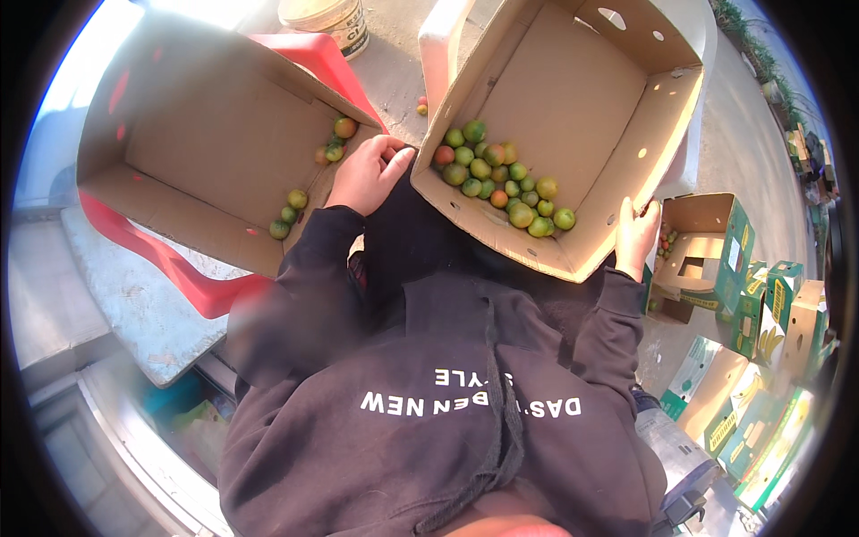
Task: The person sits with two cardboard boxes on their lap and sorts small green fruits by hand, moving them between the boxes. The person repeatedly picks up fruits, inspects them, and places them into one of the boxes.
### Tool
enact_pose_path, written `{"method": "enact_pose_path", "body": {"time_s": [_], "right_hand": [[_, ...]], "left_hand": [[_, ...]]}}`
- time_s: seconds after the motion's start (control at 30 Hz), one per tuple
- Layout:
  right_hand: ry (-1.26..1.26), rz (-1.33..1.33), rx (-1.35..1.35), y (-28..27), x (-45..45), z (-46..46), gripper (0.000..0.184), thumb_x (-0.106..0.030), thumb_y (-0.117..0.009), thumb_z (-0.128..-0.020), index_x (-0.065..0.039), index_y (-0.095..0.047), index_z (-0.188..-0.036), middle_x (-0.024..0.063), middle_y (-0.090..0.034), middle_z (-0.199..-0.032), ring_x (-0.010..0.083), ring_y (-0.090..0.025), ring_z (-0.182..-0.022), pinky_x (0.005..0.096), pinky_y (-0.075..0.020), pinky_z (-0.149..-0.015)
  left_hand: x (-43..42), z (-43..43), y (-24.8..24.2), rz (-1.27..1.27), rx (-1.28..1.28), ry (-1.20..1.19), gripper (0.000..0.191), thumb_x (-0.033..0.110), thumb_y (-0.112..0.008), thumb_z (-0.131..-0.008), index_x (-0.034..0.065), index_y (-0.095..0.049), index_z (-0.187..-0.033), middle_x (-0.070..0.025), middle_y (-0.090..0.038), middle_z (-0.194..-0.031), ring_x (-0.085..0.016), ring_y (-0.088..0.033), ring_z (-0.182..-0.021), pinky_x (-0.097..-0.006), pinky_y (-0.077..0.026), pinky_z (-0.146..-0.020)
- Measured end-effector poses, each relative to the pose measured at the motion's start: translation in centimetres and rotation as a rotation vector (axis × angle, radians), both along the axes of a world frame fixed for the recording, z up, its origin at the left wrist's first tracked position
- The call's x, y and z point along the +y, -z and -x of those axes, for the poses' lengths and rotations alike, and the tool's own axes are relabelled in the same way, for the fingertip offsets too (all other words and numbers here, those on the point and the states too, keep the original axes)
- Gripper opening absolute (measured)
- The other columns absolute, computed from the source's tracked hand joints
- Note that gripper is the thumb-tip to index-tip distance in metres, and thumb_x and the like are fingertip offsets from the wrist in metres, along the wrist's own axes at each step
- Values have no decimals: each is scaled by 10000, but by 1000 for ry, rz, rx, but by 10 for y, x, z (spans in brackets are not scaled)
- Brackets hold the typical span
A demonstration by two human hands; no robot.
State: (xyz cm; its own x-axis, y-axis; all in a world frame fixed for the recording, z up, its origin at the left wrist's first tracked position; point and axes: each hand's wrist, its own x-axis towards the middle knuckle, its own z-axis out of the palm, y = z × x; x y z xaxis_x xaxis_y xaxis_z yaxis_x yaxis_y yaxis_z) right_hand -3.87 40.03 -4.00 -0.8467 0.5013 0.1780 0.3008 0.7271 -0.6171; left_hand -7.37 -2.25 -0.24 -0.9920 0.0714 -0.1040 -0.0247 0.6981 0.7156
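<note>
Before me are two open cardboard boxes. The right cardboard box [564, 87] holds many green and reddish tomatoes [500, 171], gathered at its near end and left corner. My right hand [636, 235] grips this box's near right wall, thumb on the inner side and fingers outside. My left hand [369, 171] is at the right rim of the left cardboard box [201, 141], close to the right box's left corner. Its fingers are loosely curled, and whether they hold anything is hidden. Several tomatoes [288, 215] lie along the left box's right wall, in two small groups.
Under the left box stands a red plastic stool [221, 288]; white plastic furniture [439, 54] stands by the right one. A bucket [335, 23] is beyond. On the ground lie small tomatoes [422, 105]. Green banana cartons [751, 302] stand at right, some stacked.
</note>
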Motion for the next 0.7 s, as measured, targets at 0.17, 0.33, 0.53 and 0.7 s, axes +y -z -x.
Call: {"method": "enact_pose_path", "body": {"time_s": [0.17,0.33,0.53,0.7], "right_hand": [[-92,32,-72,15,25,8,348,-244,-564,-928,95,-535,-1001,288,-625,-900,470,-579,-881,460,-454,-791],[-104,-5,5,16,33,10,321,-237,-542,-938,83,-552,-966,283,-632,-879,454,-596,-860,464,-454,-765],[-78,0,13,12,17,26,298,-212,-525,-940,82,-534,-988,274,-630,-861,447,-600,-840,460,-460,-764],[-128,-514,530,-25,-19,28,270,-99,-567,-904,41,-550,-1135,206,-617,-1013,356,-591,-990,431,-472,-866]], "left_hand": [[27,11,46,493,90,147,330,357,-547,-900,54,-677,-914,-151,-685,-848,-331,-672,-795,-443,-536,-707],[33,-9,22,458,-20,191,284,289,-491,-927,48,-642,-943,-191,-669,-843,-380,-648,-820,-482,-511,-738],[32,7,42,368,-126,79,297,304,-499,-924,53,-634,-1006,-199,-664,-895,-387,-642,-878,-479,-506,-793],[24,-10,24,220,15,35,405,308,-597,-906,80,-535,-1235,-170,-593,-1128,-316,-630,-977,-427,-502,-852]]}}
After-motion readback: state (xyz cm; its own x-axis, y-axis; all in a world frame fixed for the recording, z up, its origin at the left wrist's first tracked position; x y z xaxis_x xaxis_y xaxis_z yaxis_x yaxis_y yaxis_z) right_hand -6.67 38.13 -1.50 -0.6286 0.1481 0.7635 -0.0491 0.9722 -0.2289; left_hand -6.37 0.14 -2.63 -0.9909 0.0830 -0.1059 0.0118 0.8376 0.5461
